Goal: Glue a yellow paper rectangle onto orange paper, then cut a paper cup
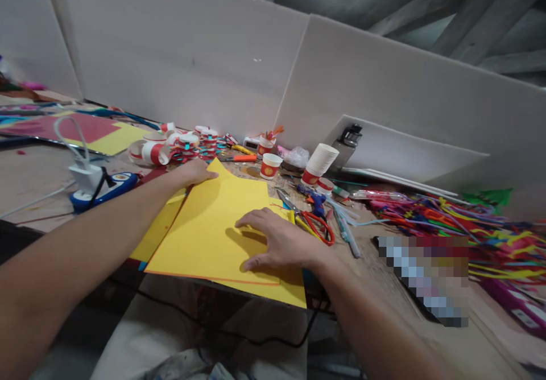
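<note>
Yellow sheets of paper (209,232) lie stacked at the table's front edge, a thin orange layer showing along the lower edge. My left hand (194,172) grips the top sheet near its far left corner, thumb on top and the other fingers partly hidden. Over the right half of the sheets, my right hand (281,240) is open with fingers spread and holds nothing; whether it touches the paper I cannot tell. Just beyond it lie red-handled scissors (319,227) and a blue glue gun (316,202).
A paper cup (270,166) and a tilted stack of cups (321,162) stand behind the sheets. Cut cup rings (187,144) sit to the left, near a blue power strip (102,191). Colourful pipe cleaners (452,218) and a pixelated phone-like object (426,283) lie right.
</note>
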The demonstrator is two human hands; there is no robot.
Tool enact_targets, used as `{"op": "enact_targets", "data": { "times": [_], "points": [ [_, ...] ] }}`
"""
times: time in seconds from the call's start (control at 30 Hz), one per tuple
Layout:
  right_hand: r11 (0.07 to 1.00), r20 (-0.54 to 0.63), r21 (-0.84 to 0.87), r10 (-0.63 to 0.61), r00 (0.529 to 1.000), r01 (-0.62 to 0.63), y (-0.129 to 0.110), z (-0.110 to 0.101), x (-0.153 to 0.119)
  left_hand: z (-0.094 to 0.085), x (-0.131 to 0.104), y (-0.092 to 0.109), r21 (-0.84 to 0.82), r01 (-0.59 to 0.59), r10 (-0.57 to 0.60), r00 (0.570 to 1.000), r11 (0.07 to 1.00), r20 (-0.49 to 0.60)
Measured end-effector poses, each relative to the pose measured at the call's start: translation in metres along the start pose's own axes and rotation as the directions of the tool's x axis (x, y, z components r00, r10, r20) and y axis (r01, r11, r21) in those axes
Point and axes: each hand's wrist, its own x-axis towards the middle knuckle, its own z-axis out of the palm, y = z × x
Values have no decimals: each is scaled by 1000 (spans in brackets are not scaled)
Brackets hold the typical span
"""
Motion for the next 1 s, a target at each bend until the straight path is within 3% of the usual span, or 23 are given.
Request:
{"op": "enact_targets", "data": {
  "times": [0.07, 0.13, 0.23, 0.3, 0.4, 0.53, 0.67, 0.73, 0.83, 0.9, 1.0],
  "points": [
    [1000, 3, -10, -16, 1000, 16, 0, 4, 1, -1, -2, 0, 121, -27, 17, 996, 992, 87],
    [999, -6, -8, -37, 999, 37, 1, 5, 2, -2, -3, -3, 194, -67, 52, 995, 979, 81],
    [999, -26, 0, -41, 999, 41, 1, 5, 3, -5, -6, -6, 293, -89, 118, 989, 952, -84],
    [999, -45, 8, -45, 998, 46, 2, 6, 4, -8, -8, -5, 324, -131, 211, 951, 937, -226],
    [997, -64, 21, -66, 996, 67, 2, 6, 5, -14, -15, 4, 173, -305, 343, 895, 937, -284],
    [998, -72, 41, -50, 996, 53, 4, 6, 6, -13, -25, 13, -233, -459, 447, 888, 857, -106],
    [996, -85, 74, -33, 996, 39, 7, 7, 7, -4, -28, 12, -437, -401, 489, 866, 805, 106],
    [994, -97, 108, -20, 995, 31, 9, 8, 9, -1, -28, 10, -470, -360, 502, 836, 806, 221],
    [982, -107, 191, 12, 994, 8, 13, 8, 11, 0, -28, 9, -425, -397, 542, 783, 813, 305],
    [964, -101, 265, 38, 994, -10, 15, 8, 13, -1, -29, 9, -389, -421, 549, 771, 819, 323],
    [929, -95, 366, 95, 991, -54, 20, 10, 15, -3, -31, 10, -429, -363, 525, 772, 827, 360]
  ]
}}
